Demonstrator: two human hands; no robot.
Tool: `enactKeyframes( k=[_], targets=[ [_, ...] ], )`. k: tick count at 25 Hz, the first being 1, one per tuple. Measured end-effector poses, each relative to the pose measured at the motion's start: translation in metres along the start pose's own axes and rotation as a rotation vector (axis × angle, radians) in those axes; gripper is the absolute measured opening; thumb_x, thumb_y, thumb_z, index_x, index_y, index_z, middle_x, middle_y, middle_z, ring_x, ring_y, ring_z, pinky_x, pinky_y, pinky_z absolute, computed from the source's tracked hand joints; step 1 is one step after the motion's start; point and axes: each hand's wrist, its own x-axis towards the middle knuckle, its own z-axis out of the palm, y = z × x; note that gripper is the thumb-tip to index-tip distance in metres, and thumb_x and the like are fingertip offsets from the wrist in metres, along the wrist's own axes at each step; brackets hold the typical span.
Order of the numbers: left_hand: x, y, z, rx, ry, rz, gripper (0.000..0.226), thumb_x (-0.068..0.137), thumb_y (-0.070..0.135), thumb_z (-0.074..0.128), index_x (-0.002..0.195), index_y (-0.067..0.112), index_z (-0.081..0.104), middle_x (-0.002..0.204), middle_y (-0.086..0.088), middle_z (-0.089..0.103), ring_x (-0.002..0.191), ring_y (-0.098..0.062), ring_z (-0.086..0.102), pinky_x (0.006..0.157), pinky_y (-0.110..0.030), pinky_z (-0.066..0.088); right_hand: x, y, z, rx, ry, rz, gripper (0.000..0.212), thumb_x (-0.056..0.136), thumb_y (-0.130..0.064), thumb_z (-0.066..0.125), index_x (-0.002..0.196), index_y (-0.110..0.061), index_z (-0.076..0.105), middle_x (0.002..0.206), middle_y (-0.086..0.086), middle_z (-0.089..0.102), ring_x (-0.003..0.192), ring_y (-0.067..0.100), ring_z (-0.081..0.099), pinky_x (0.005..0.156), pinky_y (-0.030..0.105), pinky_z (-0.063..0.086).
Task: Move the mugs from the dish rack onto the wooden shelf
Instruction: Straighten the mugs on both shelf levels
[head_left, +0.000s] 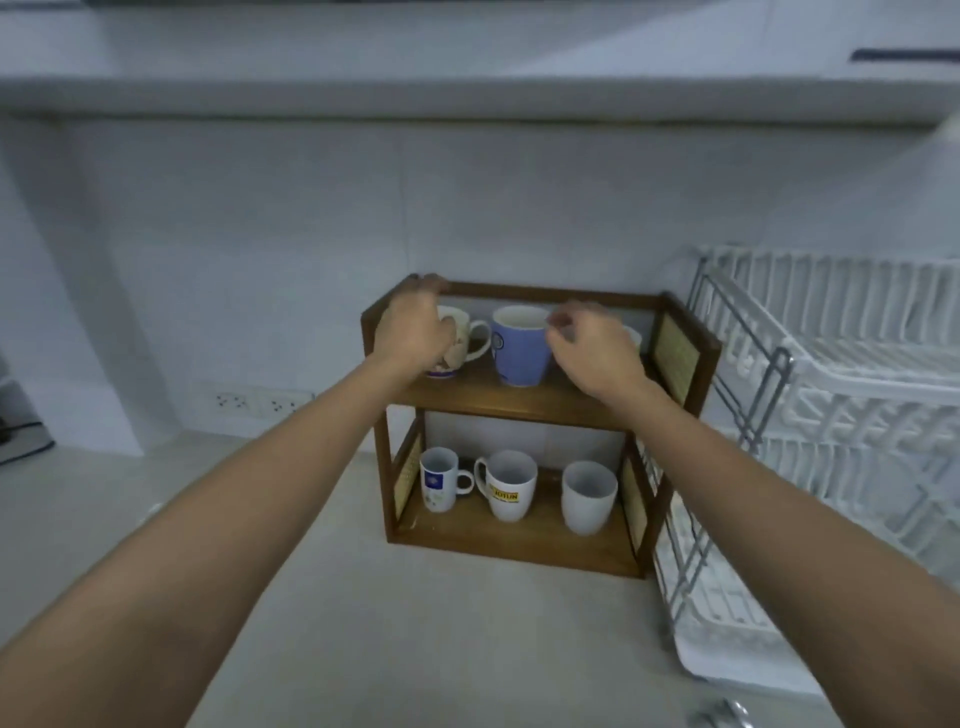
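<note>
A two-tier wooden shelf (519, 402) stands on the counter. On its top tier my left hand (413, 325) wraps around a patterned white mug (460, 338) at the left. A blue mug (521, 345) stands in the middle. My right hand (592, 345) hovers just right of the blue mug with fingers loosely curled and nothing visibly in them; behind it a white mug (634, 338) is mostly hidden. The lower tier holds three mugs: a small printed one (438, 480), a white one with a yellow label (506, 486) and a plain white one (588, 496).
A white dish rack (831, 395) with a metal frame stands right of the shelf, touching it; no mugs show in it. Wall sockets (260, 402) sit low on the tiled wall at left. A dark object (21, 436) lies at the far left edge.
</note>
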Motion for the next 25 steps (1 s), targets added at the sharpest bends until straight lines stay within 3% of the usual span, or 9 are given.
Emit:
enactKeyframes(
  k=[4, 7, 10, 12, 14, 16, 19, 22, 25],
  targets=[
    [0.039, -0.005, -0.008, 0.373, -0.34, 0.139, 0.059, 0.09, 0.033, 0.054, 0.141, 0.01, 0.035, 0.141, -0.017, 0.043, 0.126, -0.033, 0.044, 0.1, -0.043, 0.043, 0.072, -0.012, -0.005, -0.184, -0.473, 0.038, 0.053, 0.089, -0.029, 0.052, 0.139, -0.019, 0.039, 0.143, 0.009, 0.043, 0.124, 0.028, 0.045, 0.093, 0.035, 0.041],
    [0.059, -0.014, 0.003, 0.338, -0.379, 0.233, 0.061, 0.092, 0.041, 0.05, 0.143, 0.013, 0.033, 0.146, -0.013, 0.04, 0.129, -0.031, 0.043, 0.104, -0.044, 0.04, 0.098, -0.014, 0.011, -0.305, -0.759, -0.022, 0.073, 0.086, -0.016, 0.058, 0.148, -0.023, 0.021, 0.154, 0.008, 0.027, 0.134, 0.03, 0.033, 0.103, 0.039, 0.037],
    [0.07, -0.024, 0.019, 0.33, -0.441, 0.239, 0.06, 0.089, 0.053, 0.048, 0.133, 0.012, 0.044, 0.135, -0.012, 0.051, 0.118, -0.03, 0.052, 0.094, -0.042, 0.047, 0.113, -0.01, 0.024, -0.428, -0.929, -0.049, 0.089, 0.081, -0.02, 0.066, 0.15, -0.028, 0.01, 0.159, 0.004, 0.012, 0.142, 0.029, 0.02, 0.111, 0.043, 0.028],
    [0.079, -0.029, 0.025, 0.387, -0.529, 0.231, 0.06, 0.086, 0.058, 0.049, 0.127, 0.013, 0.051, 0.124, -0.01, 0.061, 0.106, -0.027, 0.059, 0.083, -0.037, 0.051, 0.118, -0.005, 0.026, -0.508, -0.962, -0.139, 0.093, 0.077, -0.018, 0.07, 0.15, -0.026, 0.012, 0.16, 0.005, 0.01, 0.143, 0.029, 0.016, 0.112, 0.047, 0.025],
    [0.091, -0.033, 0.026, 0.444, -0.58, 0.24, 0.068, 0.08, 0.064, 0.053, 0.127, 0.014, 0.053, 0.121, -0.009, 0.063, 0.104, -0.026, 0.061, 0.082, -0.035, 0.051, 0.121, 0.001, 0.025, -0.369, -0.899, -0.174, 0.096, 0.067, -0.018, 0.077, 0.145, -0.024, 0.021, 0.154, 0.007, 0.025, 0.137, 0.031, 0.028, 0.107, 0.05, 0.032],
    [0.103, -0.035, 0.026, 0.539, -0.596, 0.264, 0.079, 0.07, 0.075, 0.052, 0.122, 0.016, 0.058, 0.118, -0.007, 0.064, 0.103, -0.025, 0.06, 0.082, -0.035, 0.048, 0.125, 0.005, 0.024, -0.197, -0.866, -0.13, 0.099, 0.061, -0.021, 0.082, 0.14, -0.029, 0.023, 0.146, 0.002, 0.034, 0.129, 0.025, 0.036, 0.1, 0.044, 0.04],
    [0.116, -0.04, 0.028, 0.596, -0.637, 0.272, 0.09, 0.059, 0.084, 0.051, 0.119, 0.018, 0.06, 0.116, -0.005, 0.065, 0.1, -0.024, 0.058, 0.074, -0.033, 0.038, 0.133, 0.006, 0.025, -0.188, -0.949, -0.084, 0.106, 0.064, -0.027, 0.085, 0.146, -0.032, 0.018, 0.152, -0.004, 0.028, 0.132, 0.017, 0.031, 0.098, 0.031, 0.034],
    [0.121, -0.044, 0.031, 0.537, -0.635, 0.316, 0.093, 0.056, 0.083, 0.056, 0.125, 0.02, 0.058, 0.123, -0.005, 0.062, 0.107, -0.025, 0.057, 0.082, -0.035, 0.042, 0.138, 0.004, 0.028, -0.297, -0.933, -0.127, 0.103, 0.065, -0.033, 0.085, 0.147, -0.027, 0.021, 0.153, -0.002, 0.028, 0.137, 0.022, 0.03, 0.106, 0.037, 0.032],
    [0.122, -0.046, 0.03, 0.51, -0.649, 0.369, 0.089, 0.06, 0.078, 0.059, 0.13, 0.025, 0.052, 0.131, -0.002, 0.057, 0.115, -0.025, 0.053, 0.094, -0.041, 0.039, 0.135, 0.003, 0.026, -0.392, -0.877, -0.155, 0.098, 0.064, -0.046, 0.082, 0.144, -0.028, 0.028, 0.15, -0.001, 0.035, 0.131, 0.024, 0.038, 0.104, 0.04, 0.036]
  ],
)
